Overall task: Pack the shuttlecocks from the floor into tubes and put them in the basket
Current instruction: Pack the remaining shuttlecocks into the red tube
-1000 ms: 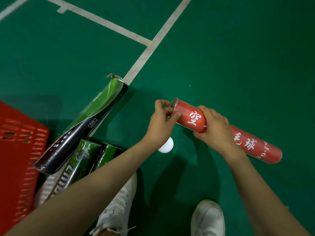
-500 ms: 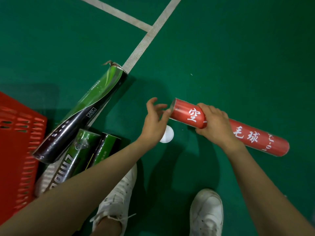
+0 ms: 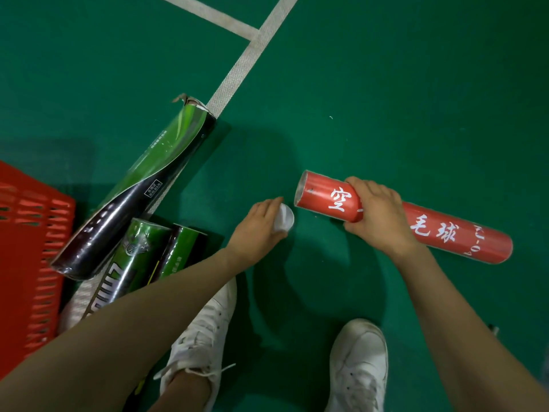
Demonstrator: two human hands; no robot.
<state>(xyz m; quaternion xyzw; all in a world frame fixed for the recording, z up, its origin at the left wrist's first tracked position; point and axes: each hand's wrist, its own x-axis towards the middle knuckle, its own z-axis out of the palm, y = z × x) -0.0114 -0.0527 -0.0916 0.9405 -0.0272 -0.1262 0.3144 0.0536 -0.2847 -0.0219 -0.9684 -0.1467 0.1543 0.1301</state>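
Observation:
A red tube (image 3: 445, 231) with white characters lies slanted over the green floor, its open mouth pointing left. My right hand (image 3: 377, 215) grips it near that open end. Just left of the mouth, my left hand (image 3: 261, 224) holds a white round cap (image 3: 284, 220) low by the floor. No loose shuttlecock shows on the floor. The red basket (image 3: 32, 233) stands at the left edge.
A long green and black tube (image 3: 139, 191) with a torn top end leans against the basket. Two more green tubes (image 3: 142, 257) lie beside it. My white shoes (image 3: 359, 367) are at the bottom. White court lines (image 3: 237, 69) cross the floor at the top.
My left hand left the red tube's mouth, dropped down to the floor and took up the white cap. The right hand kept its grip on the tube, which shifted slightly.

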